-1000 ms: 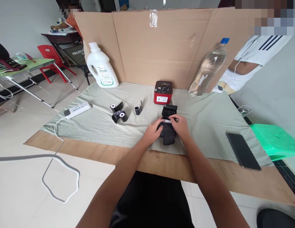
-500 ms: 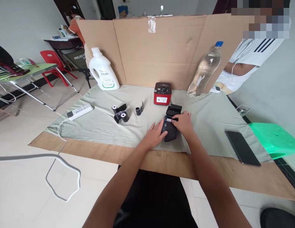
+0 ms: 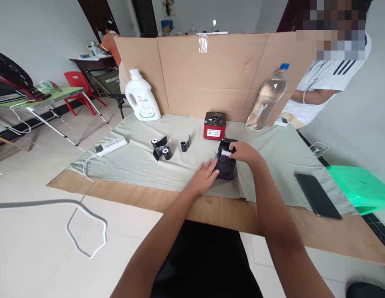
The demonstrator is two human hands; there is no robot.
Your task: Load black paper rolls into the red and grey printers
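Your left hand (image 3: 204, 179) lies open, fingers spread, its fingertips against the left side of the black lidded device (image 3: 227, 169). Your right hand (image 3: 244, 152) bends over the raised lid (image 3: 225, 143) and the white piece (image 3: 225, 153) beside it; whether its fingers pinch either cannot be told. The hands are apart from each other. The device rests on the grey-green cloth (image 3: 143, 165), on your side of the red-and-black box (image 3: 214, 125) and slightly to its right.

Risks noted. Your left hand appears to brace one side only; a hard push from the right could slide or turn the device, since the cloth is loose and wrinkled. Sideways force could strain the raised lid. If the white piece sits askew, it could catch under that lid. Your right fingertips, so close to the lid, could be nipped should it drop. A forward slip could knock the box. The small black roll (image 3: 184, 146), left of the box and apart from both hands, could tip if the cloth is dragged.
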